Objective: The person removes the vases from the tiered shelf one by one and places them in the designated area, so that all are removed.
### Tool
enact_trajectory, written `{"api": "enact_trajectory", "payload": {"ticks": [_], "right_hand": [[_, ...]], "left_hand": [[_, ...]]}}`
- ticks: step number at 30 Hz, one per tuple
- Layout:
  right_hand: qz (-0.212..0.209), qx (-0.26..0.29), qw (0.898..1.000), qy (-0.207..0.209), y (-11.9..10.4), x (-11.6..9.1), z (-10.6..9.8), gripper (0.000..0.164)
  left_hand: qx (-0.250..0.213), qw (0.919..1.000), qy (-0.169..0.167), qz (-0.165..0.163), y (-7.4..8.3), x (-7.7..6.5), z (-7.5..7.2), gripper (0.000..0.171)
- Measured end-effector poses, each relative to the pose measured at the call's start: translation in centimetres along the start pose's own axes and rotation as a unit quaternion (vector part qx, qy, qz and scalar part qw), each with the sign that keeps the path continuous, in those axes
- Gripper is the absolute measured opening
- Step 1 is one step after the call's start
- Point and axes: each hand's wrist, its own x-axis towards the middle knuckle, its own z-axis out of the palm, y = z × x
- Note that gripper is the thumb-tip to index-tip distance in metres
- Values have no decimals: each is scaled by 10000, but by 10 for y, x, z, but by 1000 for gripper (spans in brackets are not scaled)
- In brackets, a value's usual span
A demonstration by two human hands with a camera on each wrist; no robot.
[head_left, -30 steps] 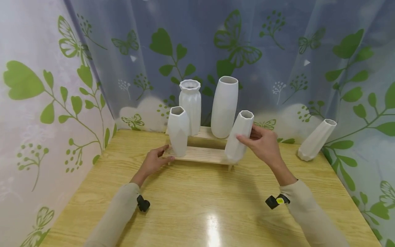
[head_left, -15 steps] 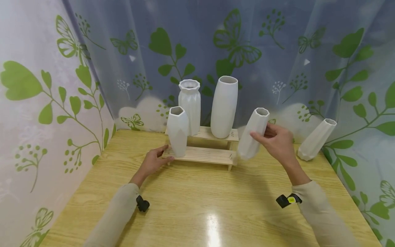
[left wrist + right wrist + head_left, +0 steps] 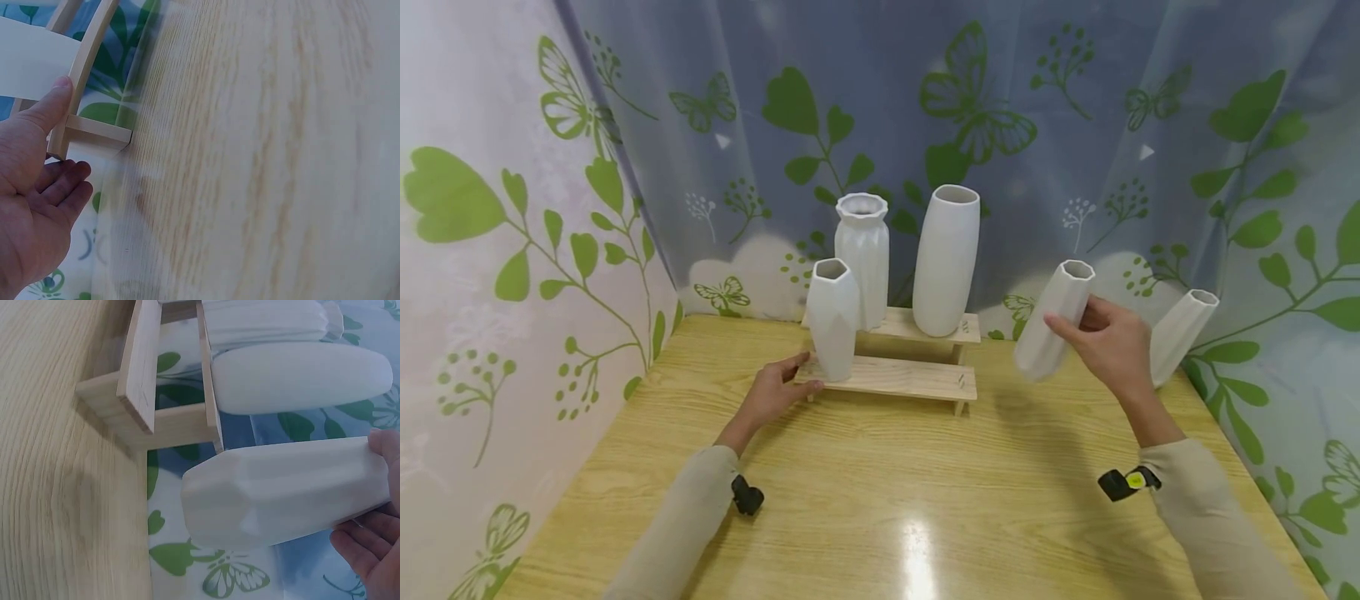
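Observation:
In the head view my right hand [image 3: 1112, 346] holds a white faceted vase [image 3: 1047, 329] near its mouth, thumb on one side and fingers on the other. The vase is tilted, base toward the lower left, off the table to the right of a two-step wooden stand [image 3: 910, 377]. My left hand [image 3: 772, 392] grips the left end of the stand's lower step; the left wrist view has the thumb on top and fingers below. A white vase with a five-sided mouth [image 3: 832, 325] stands on that step. Above it are a ridged vase [image 3: 862, 258] and a tall smooth vase [image 3: 947, 262].
Another white vase [image 3: 1176, 337] leans at the far right, partly behind my right hand. The wooden table [image 3: 865, 500] meets a blue curtain [image 3: 865, 83] with green leaf and butterfly prints at the back. Printed cloth also flanks both sides.
My right hand has carried the faceted vase off the lower step's right end and away to the right, baring that end. The left hand has stayed on the stand.

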Motion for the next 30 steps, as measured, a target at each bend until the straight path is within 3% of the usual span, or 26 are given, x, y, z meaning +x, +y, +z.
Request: {"api": "enact_trajectory", "payload": {"ticks": [10,30], "right_hand": [[248,-392,9986,248,25,9,-11,67],[585,-545,9954,527,78,22,-17,69]], "left_hand": [[67,10000,-14,-7,0,1,-2,80],[50,10000,-8,12,-2,1,0,80]]}}
